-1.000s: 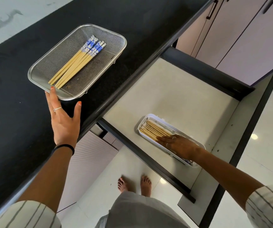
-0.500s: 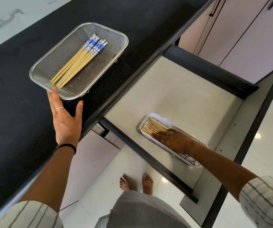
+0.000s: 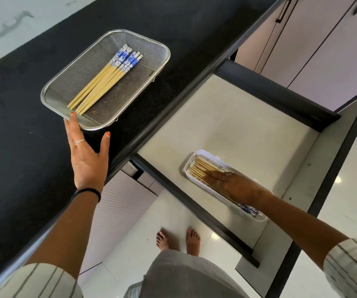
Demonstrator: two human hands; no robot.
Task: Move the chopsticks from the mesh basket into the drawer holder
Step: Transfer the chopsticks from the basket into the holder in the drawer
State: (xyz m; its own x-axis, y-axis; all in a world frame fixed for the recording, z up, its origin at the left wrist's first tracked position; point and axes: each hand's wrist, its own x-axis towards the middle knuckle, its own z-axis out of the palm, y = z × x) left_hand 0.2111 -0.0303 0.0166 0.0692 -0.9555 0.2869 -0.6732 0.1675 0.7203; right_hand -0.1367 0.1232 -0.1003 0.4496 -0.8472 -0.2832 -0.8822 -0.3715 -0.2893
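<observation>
A steel mesh basket (image 3: 70, 82) sits on the black countertop and holds several wooden chopsticks (image 3: 102, 81) with blue-and-white ends. My left hand (image 3: 87, 155) lies flat and open on the counter, its fingertip touching the basket's near rim. In the open drawer, a white holder (image 3: 189, 163) contains several more chopsticks (image 3: 199, 167). My right hand (image 3: 231, 183) rests palm down on those chopsticks, fingers spread flat, covering their middle. Their blue ends (image 3: 247, 208) show past my wrist.
The black countertop (image 3: 22, 147) runs along the left. The pulled-out drawer (image 3: 227, 125) has a pale floor and dark walls. Pink cabinet doors (image 3: 324, 50) stand at the upper right. My bare feet (image 3: 177, 239) are on the tiled floor below.
My right hand has slid along the chopsticks in the holder toward their plain tips. My left hand has stayed by the basket's near rim.
</observation>
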